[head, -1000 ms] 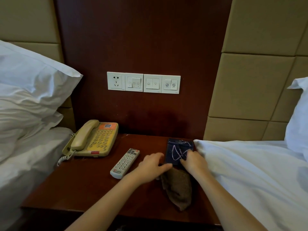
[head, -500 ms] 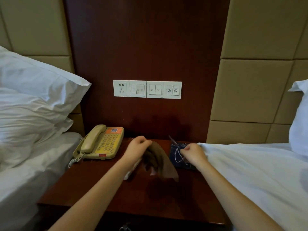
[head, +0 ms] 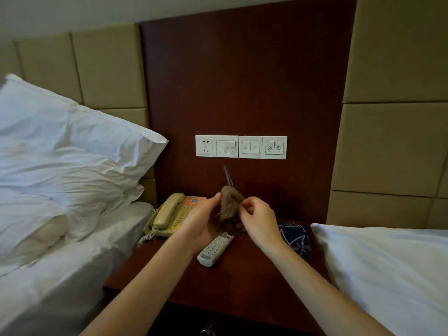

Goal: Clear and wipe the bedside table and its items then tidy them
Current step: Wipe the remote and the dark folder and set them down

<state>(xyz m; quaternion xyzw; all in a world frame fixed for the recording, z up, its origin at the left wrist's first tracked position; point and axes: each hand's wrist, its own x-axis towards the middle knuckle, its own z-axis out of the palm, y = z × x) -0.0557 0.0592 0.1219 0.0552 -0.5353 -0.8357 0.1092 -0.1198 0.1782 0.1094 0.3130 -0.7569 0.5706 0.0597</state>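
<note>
Wiping a pen (head: 228, 176) seems the step in hand: the left hand (head: 201, 223) cups the cloth (head: 230, 202) round its lower end and the right hand (head: 257, 218) pinches the cloth's edge, both raised over the table (head: 242, 287) (room to rub). The remote (head: 214, 249) and phone (head: 173, 214) lie below.
</note>
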